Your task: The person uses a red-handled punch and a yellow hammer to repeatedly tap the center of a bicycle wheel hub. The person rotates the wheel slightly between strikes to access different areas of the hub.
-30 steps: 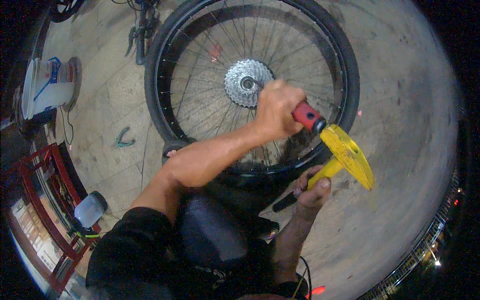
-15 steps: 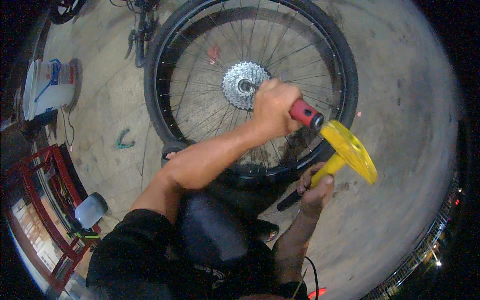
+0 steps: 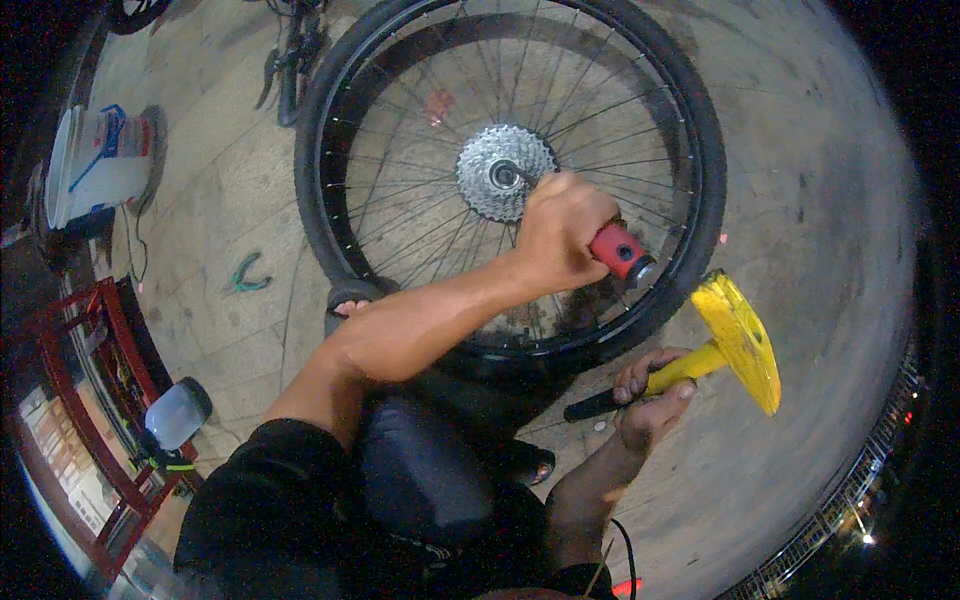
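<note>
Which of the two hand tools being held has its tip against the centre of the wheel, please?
The red-handled tool in the left hand; its tip meets the sprocket cluster. The yellow hammer in the right hand stays outside the tyre.

The top of the bicycle wheel [image 3: 520, 60] is cut off by the upper edge of the frame. Its lower rim disappears behind the person's forearm and dark-clad knee at centre. The left hand [image 3: 562, 232] covers most of the red-handled tool [image 3: 620, 252], so the shaft's meeting with the cassette [image 3: 500, 172] is hard to make out. The right hand [image 3: 648, 392] hides the middle of the yellow hammer's [image 3: 735, 340] handle. At upper left, dark tools lie half out of frame, too dim to identify.
</note>
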